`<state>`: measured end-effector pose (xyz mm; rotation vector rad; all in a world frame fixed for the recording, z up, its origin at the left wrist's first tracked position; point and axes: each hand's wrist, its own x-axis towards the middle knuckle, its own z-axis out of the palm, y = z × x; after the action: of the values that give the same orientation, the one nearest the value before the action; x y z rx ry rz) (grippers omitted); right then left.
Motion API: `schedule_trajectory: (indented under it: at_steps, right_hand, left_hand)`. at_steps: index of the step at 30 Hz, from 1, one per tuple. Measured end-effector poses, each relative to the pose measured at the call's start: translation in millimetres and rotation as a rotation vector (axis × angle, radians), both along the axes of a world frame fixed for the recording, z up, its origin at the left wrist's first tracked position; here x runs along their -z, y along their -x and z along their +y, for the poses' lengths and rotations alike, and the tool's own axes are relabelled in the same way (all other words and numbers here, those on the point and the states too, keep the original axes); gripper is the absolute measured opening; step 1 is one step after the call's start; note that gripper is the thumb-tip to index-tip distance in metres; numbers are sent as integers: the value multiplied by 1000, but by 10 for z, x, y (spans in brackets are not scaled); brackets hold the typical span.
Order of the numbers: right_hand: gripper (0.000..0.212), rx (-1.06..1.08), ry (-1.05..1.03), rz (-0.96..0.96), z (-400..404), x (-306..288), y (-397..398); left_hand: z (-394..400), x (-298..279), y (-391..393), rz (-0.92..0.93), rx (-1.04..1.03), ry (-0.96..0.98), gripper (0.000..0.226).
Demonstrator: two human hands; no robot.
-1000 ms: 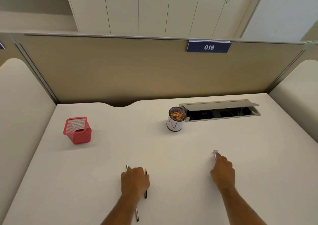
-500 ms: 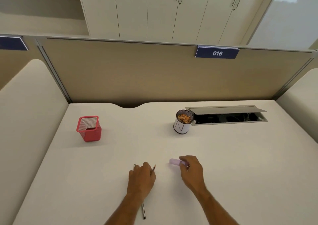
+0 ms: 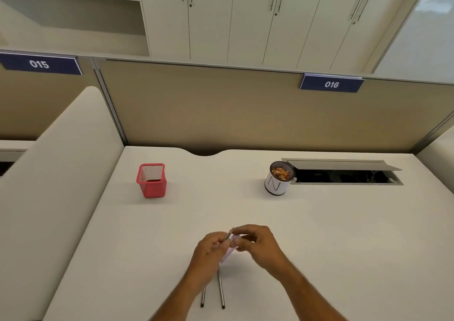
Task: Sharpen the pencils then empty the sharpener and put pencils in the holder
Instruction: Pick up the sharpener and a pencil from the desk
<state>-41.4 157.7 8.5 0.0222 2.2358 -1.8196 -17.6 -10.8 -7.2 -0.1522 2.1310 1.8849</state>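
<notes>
While two pencils [image 3: 220, 288] lie, one's held.

Over the white desk [image 3: 319, 234] the left hand [image 3: 208, 249] pinches a pencil [image 3: 229, 235], tip up, against the pale purple sharpener [image 3: 229, 250] that the right hand [image 3: 260, 244] holds; two pencils [image 3: 221, 288] lie below; red mesh holder [image 3: 151, 180] far left; shavings cup [image 3: 278, 180] far right.

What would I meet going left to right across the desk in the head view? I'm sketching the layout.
red mesh holder → left hand → right hand → white cup of shavings → open cable hatch.
</notes>
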Motion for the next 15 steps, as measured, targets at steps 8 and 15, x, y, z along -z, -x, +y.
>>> schedule_trajectory:
  at_steps: [8,15]
  right_hand:
    - [19,-20,217,-113,-281,-185,-96]
    - [18,25,360,-221,-420,-268,-173]
  left_hand:
    - [-170,-185,-99,-130,-51,-227,18]
    - [-196,-222,-139,-5,-106,-239,18]
